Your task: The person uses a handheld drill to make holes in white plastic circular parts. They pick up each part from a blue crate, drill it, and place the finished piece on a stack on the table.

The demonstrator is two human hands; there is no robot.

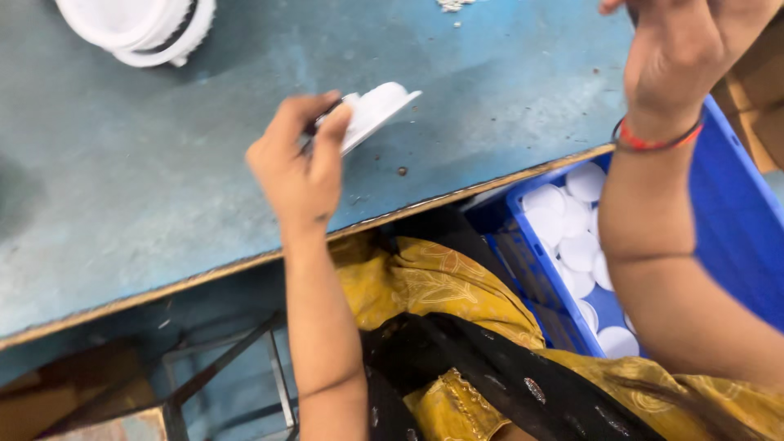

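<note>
My left hand (300, 159) is raised over the blue-green worktable (163, 163) and grips a white round plastic part (374, 113) by its edge, tilted. My right hand (682, 53) is lifted at the upper right with a red band at the wrist; its fingers run past the top edge of the view, so what they hold is hidden. Below my right forearm stands a blue crate (727, 212) with several white round discs (572, 233) in it.
A stack of white round housings (139, 28) lies at the table's far left. Small pale bits (451, 6) lie at the top edge. A metal frame (220, 367) stands under the table. Cardboard (759, 90) sits at the right.
</note>
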